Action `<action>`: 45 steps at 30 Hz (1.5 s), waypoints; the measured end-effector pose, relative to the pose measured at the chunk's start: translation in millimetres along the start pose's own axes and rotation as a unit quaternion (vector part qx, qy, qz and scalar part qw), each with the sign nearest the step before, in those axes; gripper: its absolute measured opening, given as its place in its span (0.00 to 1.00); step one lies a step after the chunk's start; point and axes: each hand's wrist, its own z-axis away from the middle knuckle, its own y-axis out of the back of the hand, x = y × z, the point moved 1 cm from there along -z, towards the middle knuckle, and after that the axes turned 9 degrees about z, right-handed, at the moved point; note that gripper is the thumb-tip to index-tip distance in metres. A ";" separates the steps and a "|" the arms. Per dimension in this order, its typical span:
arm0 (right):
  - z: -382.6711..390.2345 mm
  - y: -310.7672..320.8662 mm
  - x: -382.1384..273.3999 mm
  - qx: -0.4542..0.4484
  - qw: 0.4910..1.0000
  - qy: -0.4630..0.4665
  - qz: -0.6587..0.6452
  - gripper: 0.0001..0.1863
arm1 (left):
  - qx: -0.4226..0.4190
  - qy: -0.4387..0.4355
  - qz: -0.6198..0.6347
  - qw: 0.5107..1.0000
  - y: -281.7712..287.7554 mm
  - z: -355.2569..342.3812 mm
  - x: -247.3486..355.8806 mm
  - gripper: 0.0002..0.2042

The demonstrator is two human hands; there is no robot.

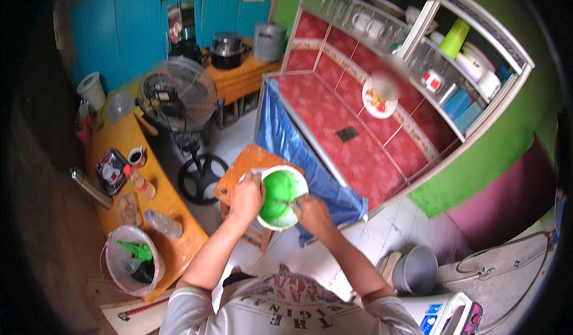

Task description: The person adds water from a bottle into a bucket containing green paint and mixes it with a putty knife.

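A round white bowl point(302, 181) holds a bright green mixture point(278, 193), which also coats its inner wall. My left hand point(248, 196) is closed on the bowl's left rim. At the right side of the bowl, my right hand point(313, 213) is closed round a thin utensil point(293, 204) that reaches into the green mixture; its kind is too small to make out. Below and behind the bowl stands an orange wooden stool point(242, 168). I cannot tell whether the bowl rests on it.
On the left, a yellow table point(170, 195) bears bottles, a cup, a tray and a white bucket point(158, 263). Ahead stand a pedestal fan point(179, 96) and a red-tiled counter point(322, 120) with blue sheeting point(283, 135). A grey tub point(416, 269) stands at the lower right.
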 end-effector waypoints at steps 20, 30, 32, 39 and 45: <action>-11.9 -8.7 -14.0 0.003 0.999 0.045 0.014 0.13 | -0.012 -0.015 -0.023 1.000 -7.1 -5.5 -5.5 0.08; 5.1 -0.7 -21.5 -0.071 0.996 0.022 -0.042 0.12 | 0.008 -0.020 -0.014 1.000 -5.9 -5.6 -5.1 0.08; 4.8 -0.3 -24.5 -0.097 0.993 0.008 -0.068 0.13 | -0.002 -0.015 -0.012 1.000 -6.0 -5.3 -7.9 0.08; 5.8 -2.1 -24.9 -0.093 0.981 -0.023 -0.171 0.16 | -0.011 -0.005 -0.009 1.000 -6.7 -6.2 -8.7 0.07; -2.3 0.4 -32.8 -0.091 0.971 -0.047 -0.216 0.17 | 0.000 -0.016 -0.023 1.000 -5.2 -4.7 -6.3 0.08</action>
